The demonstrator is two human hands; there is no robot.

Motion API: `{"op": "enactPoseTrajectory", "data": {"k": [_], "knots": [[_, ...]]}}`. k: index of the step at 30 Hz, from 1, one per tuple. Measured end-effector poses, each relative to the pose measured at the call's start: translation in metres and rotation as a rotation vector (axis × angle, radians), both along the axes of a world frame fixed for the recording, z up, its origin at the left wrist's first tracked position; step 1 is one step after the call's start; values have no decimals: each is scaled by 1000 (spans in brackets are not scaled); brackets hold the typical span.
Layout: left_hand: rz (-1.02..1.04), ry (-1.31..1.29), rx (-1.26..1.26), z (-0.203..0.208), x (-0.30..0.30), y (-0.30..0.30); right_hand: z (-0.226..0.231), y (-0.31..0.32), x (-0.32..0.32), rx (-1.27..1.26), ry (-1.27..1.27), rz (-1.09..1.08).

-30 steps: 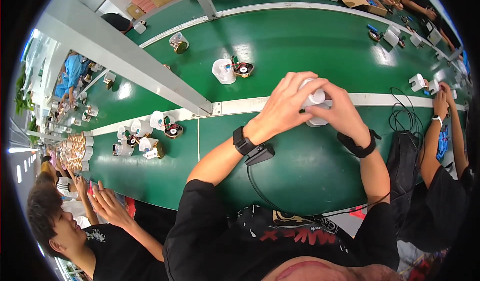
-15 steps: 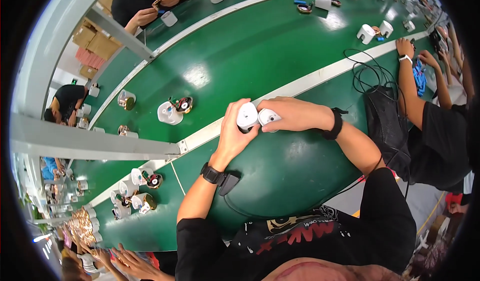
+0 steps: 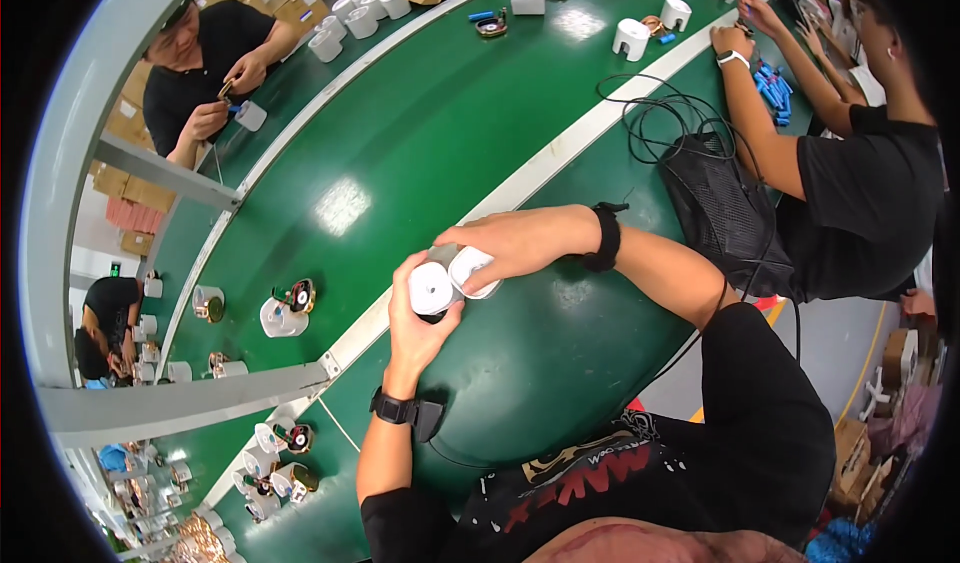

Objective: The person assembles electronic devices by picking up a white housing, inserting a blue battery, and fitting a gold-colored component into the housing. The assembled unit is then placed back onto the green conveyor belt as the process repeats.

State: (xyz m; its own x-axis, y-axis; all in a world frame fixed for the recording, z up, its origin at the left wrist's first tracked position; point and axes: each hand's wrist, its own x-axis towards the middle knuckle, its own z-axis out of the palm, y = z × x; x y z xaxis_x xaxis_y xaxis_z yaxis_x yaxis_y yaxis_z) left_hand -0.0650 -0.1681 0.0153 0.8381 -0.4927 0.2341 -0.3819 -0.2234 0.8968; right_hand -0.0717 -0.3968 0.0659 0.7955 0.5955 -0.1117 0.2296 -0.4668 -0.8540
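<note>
My left hand point(image 3: 415, 335) is wrapped round a white plastic cup-shaped housing point(image 3: 431, 289), its flat end with a small centre hole facing up. Beside it, my right hand point(image 3: 530, 239) grips a second white housing point(image 3: 467, 263), with the thumb lying over its end. The two pieces are side by side and seem to touch. Both are held above the near green bench point(image 3: 520, 363), close to the pale rail point(image 3: 520, 178). The fingers on the far side are hidden.
Beyond the rail runs a green surface point(image 3: 440, 103) bearing a white housing with a circuit part point(image 3: 285, 315). More housings point(image 3: 270, 463) stand at the lower left. A black mesh bag point(image 3: 715, 208) with coiled cable lies right. Co-workers sit around; grey posts point(image 3: 180, 403) stand left.
The view has shifted, so the hands and bench sit further left and lower. My right hand has turned its housing and brought it against the one in my left hand.
</note>
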Motion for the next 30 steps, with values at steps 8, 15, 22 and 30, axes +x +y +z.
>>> {"op": "enactPoseTrajectory", "data": {"k": [8, 15, 22, 30], "knots": [[8, -21, 72, 2, 0, 1, 29, -141, 103, 421, -610, -1016], [-18, 7, 32, -4, 4, -11, -53, -404, 95, -273, -414, -1935], [21, -19, 64, -12, 8, -2, -107, -434, 97, -358, -486, -1730], [-13, -16, 57, -15, 11, -1, -98, -437, 114, -815, -192, -1495]]}}
